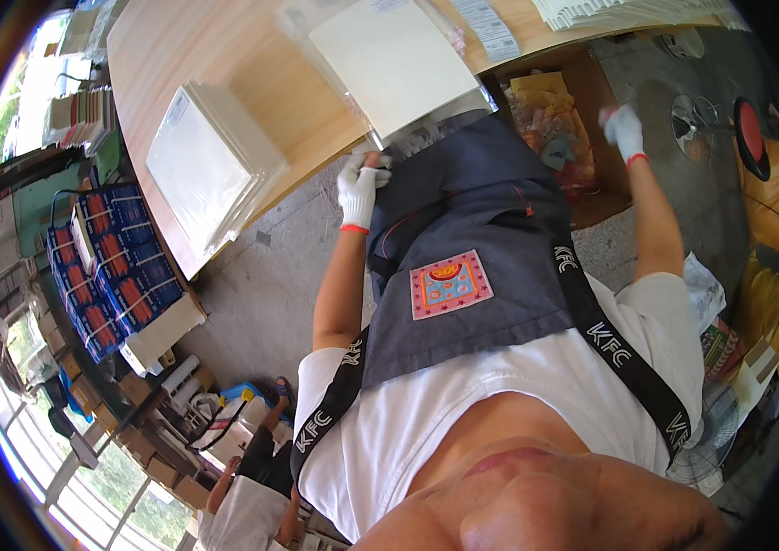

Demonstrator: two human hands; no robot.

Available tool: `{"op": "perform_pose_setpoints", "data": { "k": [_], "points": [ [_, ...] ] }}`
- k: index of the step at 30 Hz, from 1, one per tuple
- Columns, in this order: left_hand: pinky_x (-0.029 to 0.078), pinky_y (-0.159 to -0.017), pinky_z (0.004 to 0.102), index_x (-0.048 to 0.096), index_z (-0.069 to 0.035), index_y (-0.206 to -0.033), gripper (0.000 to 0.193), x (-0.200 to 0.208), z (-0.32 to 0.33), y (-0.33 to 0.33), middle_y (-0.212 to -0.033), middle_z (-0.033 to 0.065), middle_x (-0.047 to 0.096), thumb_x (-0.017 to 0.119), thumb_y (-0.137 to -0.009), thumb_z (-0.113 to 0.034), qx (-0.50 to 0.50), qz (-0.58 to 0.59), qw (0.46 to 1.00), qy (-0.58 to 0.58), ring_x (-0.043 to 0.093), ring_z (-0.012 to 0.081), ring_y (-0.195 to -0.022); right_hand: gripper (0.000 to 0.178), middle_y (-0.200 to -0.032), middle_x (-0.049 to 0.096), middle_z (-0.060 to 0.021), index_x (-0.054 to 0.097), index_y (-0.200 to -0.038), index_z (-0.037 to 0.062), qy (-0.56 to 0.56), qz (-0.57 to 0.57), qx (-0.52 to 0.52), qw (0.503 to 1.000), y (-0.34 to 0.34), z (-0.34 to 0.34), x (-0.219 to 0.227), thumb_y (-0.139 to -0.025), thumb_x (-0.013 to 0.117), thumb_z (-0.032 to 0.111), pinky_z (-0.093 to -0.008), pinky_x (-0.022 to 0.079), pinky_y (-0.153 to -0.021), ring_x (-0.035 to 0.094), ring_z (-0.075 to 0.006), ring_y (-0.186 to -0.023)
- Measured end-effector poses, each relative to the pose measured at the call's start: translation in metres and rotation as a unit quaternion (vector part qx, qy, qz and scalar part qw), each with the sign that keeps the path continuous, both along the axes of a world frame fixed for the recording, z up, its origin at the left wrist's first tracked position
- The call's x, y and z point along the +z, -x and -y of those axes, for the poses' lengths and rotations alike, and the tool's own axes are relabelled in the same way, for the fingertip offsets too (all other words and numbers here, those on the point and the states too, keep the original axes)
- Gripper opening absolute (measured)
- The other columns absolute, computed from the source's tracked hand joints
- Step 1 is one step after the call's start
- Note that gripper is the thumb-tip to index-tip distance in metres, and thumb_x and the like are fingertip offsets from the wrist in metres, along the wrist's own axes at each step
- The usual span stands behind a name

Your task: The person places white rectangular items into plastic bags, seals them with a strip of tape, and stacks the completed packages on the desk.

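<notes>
My left hand [361, 189], in a white glove with bare fingertips, is at the table's near edge. Its fingers are curled at the corner of a clear plastic sleeve holding a cream-white sheet stack [394, 64]. The sleeve's near edge overhangs the table, just beyond my dark apron [472, 197]. Out to the right, my right hand [624, 131], gloved the same way, is off the table beside an open cardboard box [605, 151]. Motion smears its fingers, and nothing shows plainly in them. Crumpled plastic and yellow packaging [550, 110] fill the box.
Left on the wooden table [307, 110] lies a pile of sleeved white sheets [210, 161]. A printed label strip [486, 29] and more white stacks [623, 11] lie farther right. Blue strapped cartons [114, 262] stand left; another person [252, 496] is behind. A fan [688, 124] stands right.
</notes>
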State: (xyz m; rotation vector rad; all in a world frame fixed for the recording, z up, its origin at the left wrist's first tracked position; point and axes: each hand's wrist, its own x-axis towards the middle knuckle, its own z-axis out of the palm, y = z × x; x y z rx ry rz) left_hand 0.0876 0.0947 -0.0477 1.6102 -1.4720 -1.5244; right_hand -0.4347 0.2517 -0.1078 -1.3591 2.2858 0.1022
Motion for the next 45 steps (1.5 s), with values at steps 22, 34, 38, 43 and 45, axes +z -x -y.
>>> {"op": "perform_pose_setpoints", "data": {
  "k": [22, 34, 38, 43, 45],
  "points": [
    [0.045, -0.063, 0.0259, 0.067, -0.007, -0.093, 0.012, -0.019, -0.002, 0.029, -0.071, -0.0020, 0.057, 0.062, -0.082, -0.005, 0.092, 0.021, 0.969, 0.228, 0.053, 0.0113, -0.067, 0.012, -0.069, 0.053, 0.0001, 0.056, -0.076, 0.0070, 0.395, 0.437, -0.117, 0.800, -0.235, 0.130, 0.019, -0.076, 0.068, 0.008, -0.0265, 0.042, -0.060, 0.056, -0.0107, -0.066],
    [0.040, -0.044, 0.0201, 0.049, -0.010, -0.078, 0.022, 0.019, -0.005, 0.036, -0.066, 0.0002, 0.053, 0.062, -0.088, -0.026, 0.143, -0.154, 0.978, -0.016, 0.046, 0.0057, -0.050, 0.041, -0.066, 0.057, -0.0017, 0.057, -0.085, 0.0063, 0.162, 0.514, -0.217, 0.814, -0.206, 0.128, 0.042, -0.092, 0.046, 0.046, -0.0222, 0.041, -0.047, 0.050, -0.0081, -0.052],
    [0.038, -0.046, 0.0205, 0.043, -0.008, -0.072, 0.027, 0.058, 0.007, 0.042, -0.063, -0.0021, 0.046, 0.062, -0.088, -0.018, 0.093, -0.172, 0.972, 0.128, 0.043, 0.0049, -0.051, 0.027, -0.069, 0.056, 0.0008, 0.056, -0.090, 0.0063, 0.202, 0.554, -0.169, 0.790, -0.214, 0.124, 0.070, -0.092, 0.051, 0.033, -0.0193, 0.039, -0.047, 0.051, -0.0049, -0.056],
    [0.038, -0.053, 0.0208, 0.048, -0.005, -0.073, 0.018, 0.107, 0.010, 0.001, -0.071, -0.0014, 0.046, 0.060, -0.086, -0.007, 0.047, -0.048, 0.932, 0.357, 0.041, 0.0044, -0.061, 0.019, -0.067, 0.052, 0.0011, 0.055, -0.094, 0.0042, 0.167, 0.631, -0.073, 0.754, -0.230, 0.135, 0.102, -0.090, 0.057, 0.023, -0.0184, 0.037, -0.046, 0.048, -0.0054, -0.054],
    [0.037, -0.054, 0.0214, 0.051, -0.005, -0.074, 0.013, 0.115, 0.007, -0.034, -0.073, 0.0008, 0.049, 0.055, -0.085, 0.000, 0.094, -0.073, 0.915, 0.386, 0.042, 0.0065, -0.060, 0.020, -0.068, 0.050, 0.0017, 0.055, -0.098, 0.0024, 0.185, 0.644, -0.042, 0.741, -0.264, 0.150, 0.127, -0.089, 0.058, 0.020, -0.0187, 0.035, -0.046, 0.047, -0.0057, -0.055]
  ]
}}
